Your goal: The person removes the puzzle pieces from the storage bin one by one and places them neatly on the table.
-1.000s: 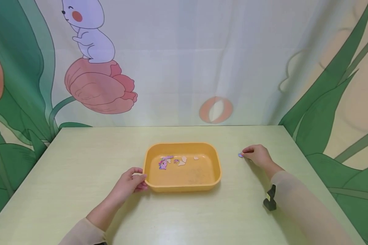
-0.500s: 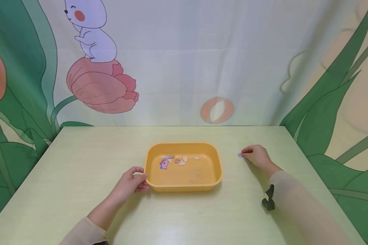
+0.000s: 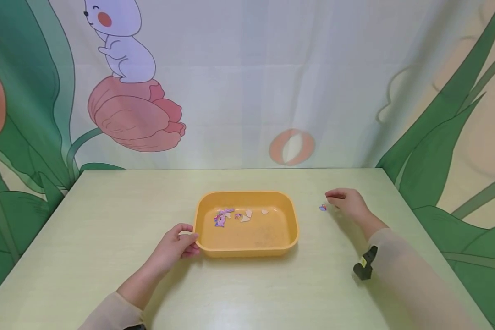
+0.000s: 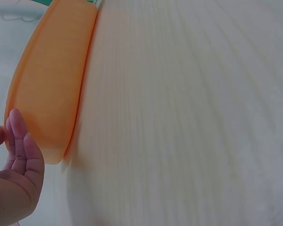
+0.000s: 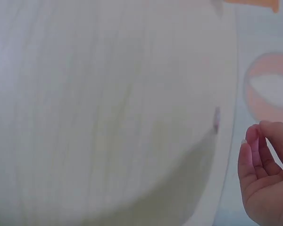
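My left hand (image 3: 175, 247) pinches the left rim of a yellow plastic tray (image 3: 247, 253), thumb inside and fingers beneath the outer side; the left wrist view shows the same grip on the tray wall (image 4: 52, 84). Inside lie a purple cut-out with a pony face (image 3: 220, 219), a smaller printed piece (image 3: 238, 216) and several pale pieces (image 3: 249, 213). Right of the tray, a small blue and purple printed piece (image 3: 323, 207) lies on the table. Just above and beside it hovers my right hand (image 3: 348, 204), fingers loosely bent, holding nothing. In the right wrist view that piece (image 5: 217, 119) is blurred.
The pale wooden table (image 3: 247, 293) ends at a printed curtain (image 3: 214, 91) behind it. A black wrist device (image 3: 365, 264) sits on the right sleeve.
The right fingers have let go of the small printed piece and risen slightly away from it; the piece stays on the table. The left hand keeps its hold on the tray.
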